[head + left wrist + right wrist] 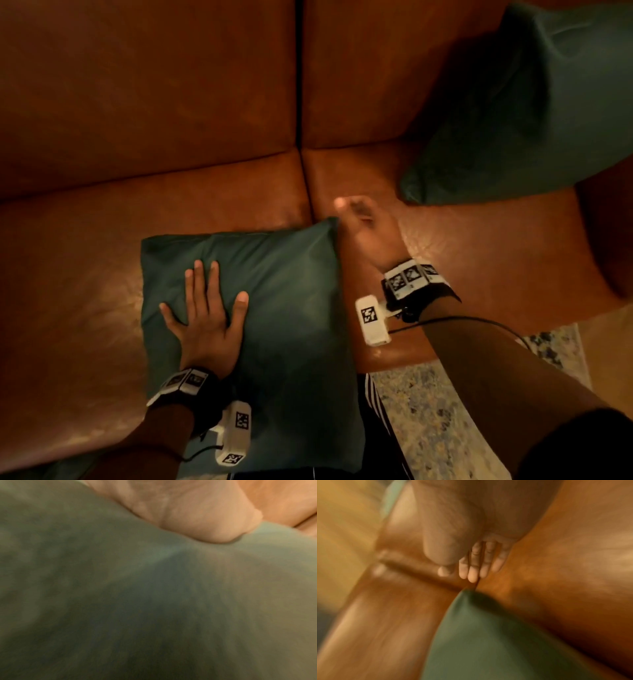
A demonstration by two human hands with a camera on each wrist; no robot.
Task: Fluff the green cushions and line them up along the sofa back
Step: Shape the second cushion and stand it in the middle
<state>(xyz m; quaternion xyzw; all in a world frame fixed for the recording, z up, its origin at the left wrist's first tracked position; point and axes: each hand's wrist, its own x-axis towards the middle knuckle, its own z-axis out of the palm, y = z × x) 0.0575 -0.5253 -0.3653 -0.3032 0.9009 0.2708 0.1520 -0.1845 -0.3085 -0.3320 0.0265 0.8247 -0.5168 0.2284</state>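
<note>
A green cushion [284, 308] lies flat on the brown leather sofa seat [85, 274], near its front edge. My left hand [205, 308] presses flat on the cushion's left half with fingers spread. In the left wrist view the cushion's fabric [154, 601] fills the picture under my thumb [197, 520]. My right hand [366, 226] is blurred beside the cushion's far right corner, fingers straight, holding nothing. The right wrist view shows those fingers [474, 566] above the cushion corner [479, 635]. A second green cushion [534, 109] leans against the sofa back at the right.
The sofa back [154, 85] has two leather panels split by a dark seam [298, 75]. A patterned rug [428, 421] covers the floor at the lower right. My striped dark trousers [373, 418] show below the cushion.
</note>
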